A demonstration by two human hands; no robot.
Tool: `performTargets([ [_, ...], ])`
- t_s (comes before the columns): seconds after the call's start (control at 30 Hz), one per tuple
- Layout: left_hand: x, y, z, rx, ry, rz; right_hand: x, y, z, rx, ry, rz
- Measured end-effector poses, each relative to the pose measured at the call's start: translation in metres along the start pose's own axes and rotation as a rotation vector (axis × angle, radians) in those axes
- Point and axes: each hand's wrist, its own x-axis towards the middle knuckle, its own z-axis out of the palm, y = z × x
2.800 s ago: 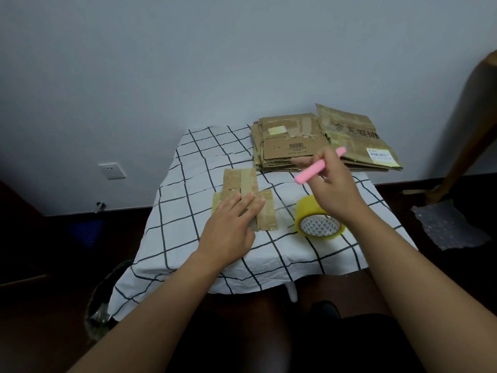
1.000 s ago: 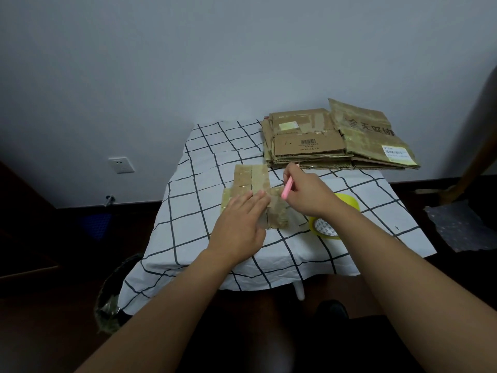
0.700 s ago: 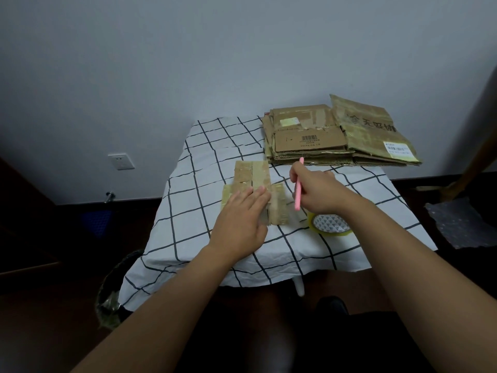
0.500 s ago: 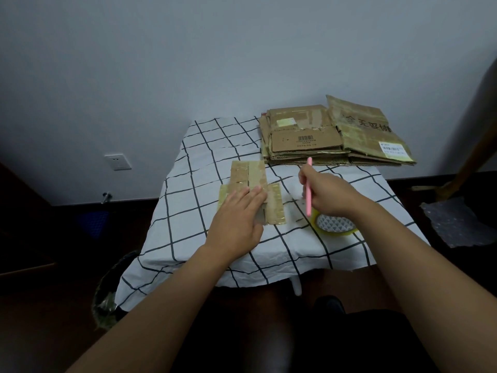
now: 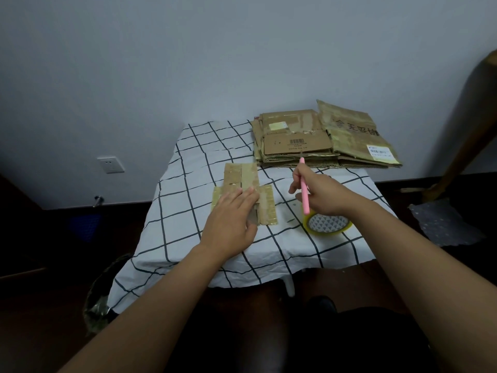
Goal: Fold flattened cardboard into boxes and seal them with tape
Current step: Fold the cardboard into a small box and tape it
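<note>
Currently at risk: slippage of the small flattened cardboard piece [image 5: 243, 193] on the checked cloth of the bench [image 5: 188, 200]. Cause: hold-down from one side only, with cloth loose enough to wrinkle under a sideways push. Further risk: contact between the tip of the pink tool [image 5: 304, 187] and the fingers flat on the cardboard, if brought down close to them. Probably a cutter or pen; blade not discernible. Also possible: old tape strips on the cardboard tearing the surface layer or resisting a clean fold. Tape roll [image 5: 326, 224] partly hidden behind the right wrist, so liable to be knocked on withdrawal of that arm.

Left hand [image 5: 232, 222]: fingers straight and close together, palm down, pressing on the near half of the small cardboard piece; nothing gripped.

Right hand [image 5: 320, 193]: fingers curled round the pink tool, held roughly upright, upper end toward the stack of flattened boxes [image 5: 322, 138], lower end near the tape roll. Held above the bench, apart from the small cardboard piece.

Location of task items: small cardboard piece flat near the middle of the bench, not yet folded; stack at the far right corner; tape roll near the right front.
</note>
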Motion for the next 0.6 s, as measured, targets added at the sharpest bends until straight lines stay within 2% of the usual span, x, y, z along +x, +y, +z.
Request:
performTargets([
  [0.17,0.000,-0.001,0.000,-0.008,0.003,0.008,-0.002,-0.005,0.000,0.105,0.126,0.031],
  [0.27,0.000,0.000,0.000,-0.010,-0.002,0.007,-0.007,-0.007,-0.007,0.038,0.201,0.046],
  [0.33,0.000,0.000,-0.001,-0.011,-0.007,0.006,-0.011,-0.001,-0.015,-0.091,0.169,0.124],
  [0.43,0.000,-0.001,0.000,-0.010,-0.006,0.006,-0.017,0.006,-0.022,-0.175,-0.015,0.273],
  [0.5,-0.001,-0.002,0.001,-0.017,0.002,0.006,-0.021,0.009,-0.022,-0.056,-0.056,0.270],
  [0.6,0.000,-0.002,0.002,-0.028,0.023,0.015,-0.029,0.008,-0.024,0.174,-0.005,0.162],
])
